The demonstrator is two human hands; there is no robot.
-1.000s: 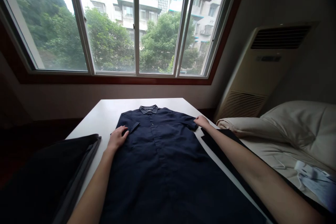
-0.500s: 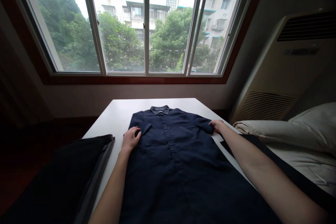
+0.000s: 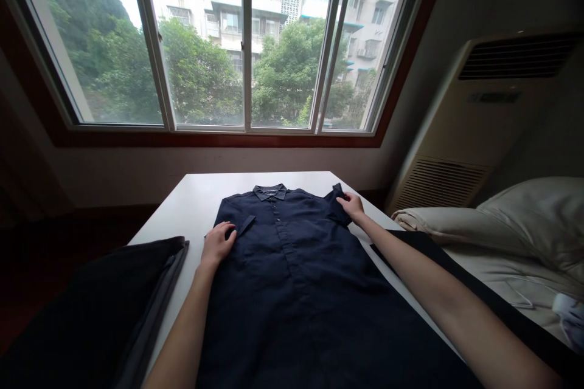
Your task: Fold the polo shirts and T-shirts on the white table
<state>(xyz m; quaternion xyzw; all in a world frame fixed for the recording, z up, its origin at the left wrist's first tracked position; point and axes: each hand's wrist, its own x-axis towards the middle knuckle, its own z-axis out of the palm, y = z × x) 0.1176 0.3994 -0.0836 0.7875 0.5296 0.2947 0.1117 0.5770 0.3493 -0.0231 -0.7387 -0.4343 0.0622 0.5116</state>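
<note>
A dark navy shirt (image 3: 292,267) lies front up, its collar (image 3: 270,192) at the far end. Its left-hand sleeve (image 3: 244,227) is folded inward over the chest. My left hand (image 3: 219,243) rests at that side edge beside the folded sleeve, fingers curved and apart, holding nothing that I can see. At the other side my right hand (image 3: 351,206) pinches the cuff of the right-hand sleeve (image 3: 336,200), which is raised and bent up from the table.
The shirt lies on a white table (image 3: 196,185). Dark folded clothes (image 3: 104,292) lie at the left, more dark cloth (image 3: 420,243) at the right. Beyond are a beige cushioned seat (image 3: 493,261), an air conditioner (image 3: 460,127) and a window (image 3: 246,42).
My right hand has lifted the right-hand sleeve cuff and moved it inward and up. My left hand has stayed by the folded sleeve. The camera view has turned slightly right.
</note>
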